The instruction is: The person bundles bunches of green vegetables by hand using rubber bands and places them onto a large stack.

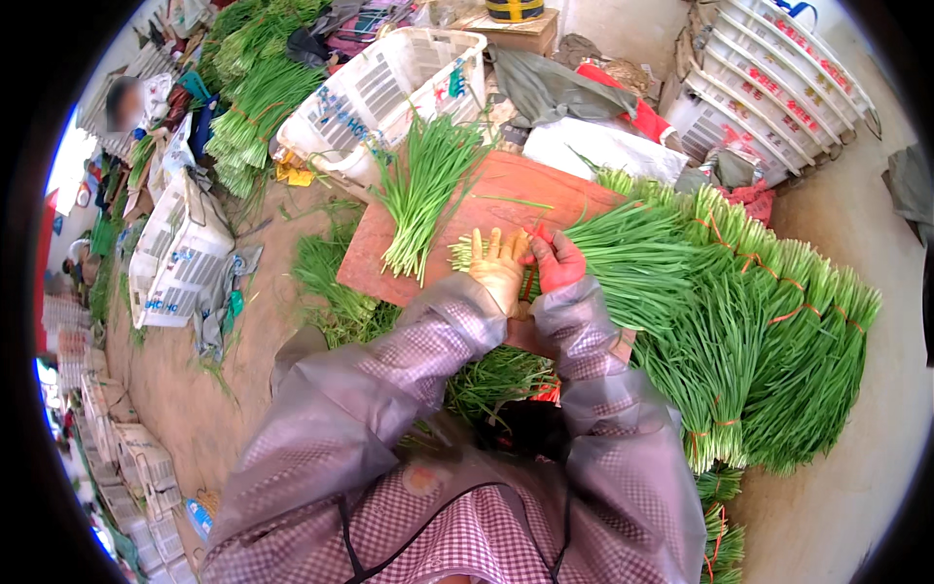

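A bunch of garlic chives [632,258] lies across a reddish board [530,180], its pale stem ends pointing left and its green leaves fanning right. My left hand [498,273], in a pale yellow glove, rests flat on the stems with fingers stretched out. Beside it, my right hand [562,263], in a red glove, pinches a red tie [528,284] that runs around the bunch. The fingertips and the tie are close in colour, so its end is hard to make out. Loose garlic chives [428,185] lie on the board's left part.
Tied chive bundles [778,360] are piled at the right. Behind the board stand a white plastic basket [389,88] and stacked white baskets [769,88]. More chives [258,107] are heaped at the far left. Another basket [180,253] and a person [126,102] are at the left.
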